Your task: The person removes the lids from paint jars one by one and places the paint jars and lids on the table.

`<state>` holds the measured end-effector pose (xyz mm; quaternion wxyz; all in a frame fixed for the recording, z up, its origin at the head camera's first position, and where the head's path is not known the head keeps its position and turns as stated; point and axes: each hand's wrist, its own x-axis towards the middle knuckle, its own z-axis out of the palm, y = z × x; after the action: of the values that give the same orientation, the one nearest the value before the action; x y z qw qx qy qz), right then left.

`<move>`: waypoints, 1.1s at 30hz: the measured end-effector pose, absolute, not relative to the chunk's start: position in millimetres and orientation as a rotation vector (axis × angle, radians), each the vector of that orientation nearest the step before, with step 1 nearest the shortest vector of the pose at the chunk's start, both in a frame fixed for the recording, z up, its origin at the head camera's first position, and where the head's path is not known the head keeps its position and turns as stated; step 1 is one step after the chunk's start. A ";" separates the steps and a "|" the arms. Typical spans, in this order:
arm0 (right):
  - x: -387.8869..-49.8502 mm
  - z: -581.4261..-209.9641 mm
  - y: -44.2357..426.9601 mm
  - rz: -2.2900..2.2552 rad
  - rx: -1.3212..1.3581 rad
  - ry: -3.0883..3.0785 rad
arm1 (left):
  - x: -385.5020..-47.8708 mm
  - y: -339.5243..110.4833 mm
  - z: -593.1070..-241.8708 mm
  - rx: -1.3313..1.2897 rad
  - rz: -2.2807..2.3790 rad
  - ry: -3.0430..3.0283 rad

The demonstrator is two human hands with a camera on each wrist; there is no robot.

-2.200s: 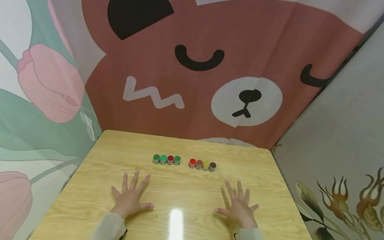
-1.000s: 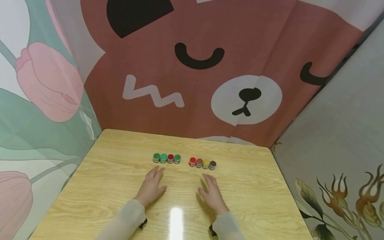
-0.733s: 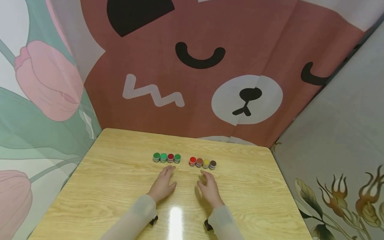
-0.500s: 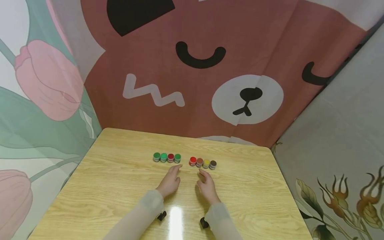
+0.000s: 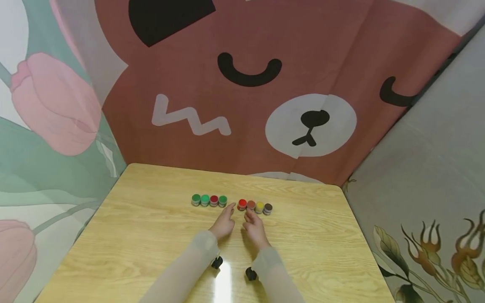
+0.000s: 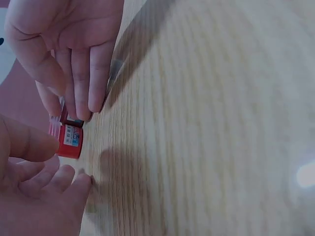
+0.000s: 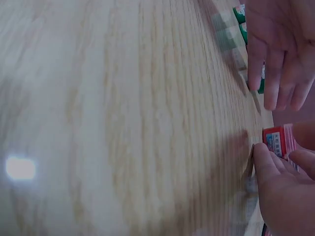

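Small round jars with coloured lids stand in two short rows in the head view. The right row runs from a red-lidded jar through a brown-lidded jar and a yellow-lidded jar to a dark-lidded jar. My left hand has its fingers extended just left of the red-lidded jar; contact is unclear. In front of the red and brown lids is my right hand, fingers loosely bent and partly hiding the jars. Both wrist views show the red jar between the hands, neither gripping it.
In the left row are a dark-red-lidded jar and green-lidded jars, with another green-lidded jar beside my left fingertips. The wooden table meets a printed bear curtain behind it. Bright glare lies near the front.
From wide apart with spread fingers, both hands have come inward and forward to the red-lidded jar. The left hand travelled right past the left row. The jars have stayed in place.
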<state>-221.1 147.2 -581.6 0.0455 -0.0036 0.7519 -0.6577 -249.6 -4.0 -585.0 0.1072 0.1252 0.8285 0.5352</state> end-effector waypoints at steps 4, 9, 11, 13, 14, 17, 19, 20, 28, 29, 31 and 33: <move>-226.0 -585.2 143.3 -2.019 -0.005 2.296 | -255.9 -0.1 -587.4 0.348 1.572 2.435; -231.1 -588.0 136.6 -2.019 -0.008 2.312 | -262.8 2.5 -587.0 0.307 1.569 2.408; -231.8 -587.6 134.4 -2.019 0.005 2.327 | -265.2 4.3 -587.2 0.307 1.574 2.399; -232.2 -588.1 132.7 -2.033 0.028 2.331 | -266.7 5.9 -587.1 0.299 1.588 2.382; -232.3 -588.2 132.0 -2.039 0.035 2.337 | -267.2 6.7 -586.9 0.300 1.592 2.376; -228.9 -580.6 131.0 -2.083 0.042 2.316 | -267.5 8.5 -586.4 0.315 1.624 2.358; -223.2 -568.1 129.8 -2.092 0.034 2.305 | -266.8 8.4 -586.0 0.316 1.637 2.347; -220.6 -561.9 129.1 -2.091 0.028 2.302 | -266.6 8.1 -586.1 0.314 1.635 2.353; -219.8 -559.1 132.3 -2.030 0.079 2.342 | -262.6 5.7 -587.9 0.376 1.607 2.470; -222.4 -565.3 133.5 -2.021 0.093 2.353 | -261.7 4.8 -588.3 0.394 1.617 2.482; -226.4 -576.6 136.1 -1.996 0.106 2.389 | -259.1 2.8 -589.7 0.453 1.627 2.516; -229.8 -586.4 139.1 -1.978 0.107 2.413 | -256.6 0.9 -590.6 0.482 1.665 2.508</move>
<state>-229.8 139.1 -586.4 0.0097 0.0343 0.7730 -0.6335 -256.6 0.9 -590.6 0.0461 0.1578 0.8218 0.5456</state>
